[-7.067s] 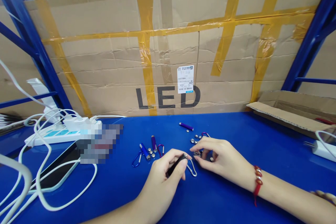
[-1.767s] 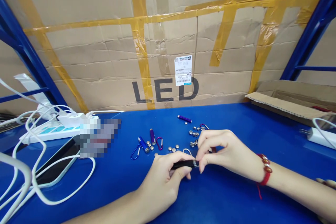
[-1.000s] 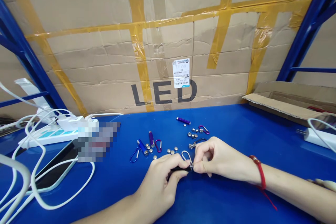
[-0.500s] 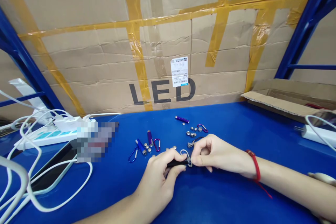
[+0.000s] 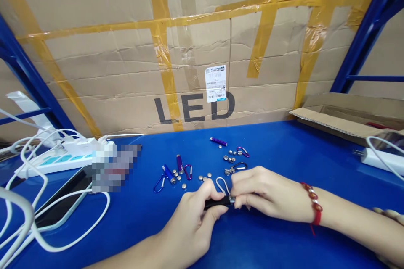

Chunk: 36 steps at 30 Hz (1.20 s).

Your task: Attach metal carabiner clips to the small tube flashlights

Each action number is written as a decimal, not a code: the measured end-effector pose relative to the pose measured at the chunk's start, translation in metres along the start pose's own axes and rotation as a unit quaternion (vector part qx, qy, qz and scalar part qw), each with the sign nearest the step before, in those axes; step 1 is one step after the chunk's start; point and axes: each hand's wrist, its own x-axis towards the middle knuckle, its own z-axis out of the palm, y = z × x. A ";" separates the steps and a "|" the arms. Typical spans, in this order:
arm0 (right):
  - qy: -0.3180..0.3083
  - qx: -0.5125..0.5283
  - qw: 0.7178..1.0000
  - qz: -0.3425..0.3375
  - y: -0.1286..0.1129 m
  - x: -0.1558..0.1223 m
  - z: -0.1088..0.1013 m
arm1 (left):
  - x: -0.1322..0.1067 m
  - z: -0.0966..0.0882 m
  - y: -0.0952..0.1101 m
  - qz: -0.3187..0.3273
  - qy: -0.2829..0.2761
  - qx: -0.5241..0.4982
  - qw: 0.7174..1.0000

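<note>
The black tube (image 5: 217,202) lay inside the left hand (image 5: 195,220), gripped between the thumb below and the curled forefinger above, its body pointing across toward the other hand. The right hand (image 5: 268,193) had its thumb and fingers closed in a pinch on the silvery end piece (image 5: 232,200) at the tube's tip; whether that piece was joined to the tube could not be told. Both sets of fingertips were just beside each other, and a silver carabiner (image 5: 218,185) stood out beyond them, on the far side of the pinch.

Small round metal discs (image 5: 184,186) lay beyond the left fingers. Farther out, left of the fingertips, were a blue tube (image 5: 168,174) with a blue carabiner (image 5: 163,181), and a purple tube (image 5: 179,164). Just beyond the right knuckles lay a black carabiner (image 5: 241,169), with metal bits (image 5: 231,159) behind it.

Blue tabletop (image 5: 268,243) spread toward the wearer from the fingers, between the forearms. Its far edge met a cardboard panel (image 5: 126,84), well beyond the fingertips; a power strip (image 5: 59,159) and phone (image 5: 63,197) bounded the left, an open carton (image 5: 334,128) the far right.
</note>
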 end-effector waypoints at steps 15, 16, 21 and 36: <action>-0.010 0.434 0.866 0.248 0.002 0.007 0.021 | 0.005 0.002 -0.001 0.006 0.066 0.013 0.998; 0.000 0.410 0.879 0.244 0.003 0.007 0.021 | 0.007 0.002 0.000 -0.016 0.067 -0.008 0.998; 0.083 0.243 0.944 0.208 0.004 0.005 0.006 | 0.011 0.000 0.005 -0.070 0.090 -0.087 0.990; -0.047 -0.274 0.955 0.108 0.028 -0.003 -0.007 | 0.011 -0.001 0.006 -0.115 0.064 -0.093 0.987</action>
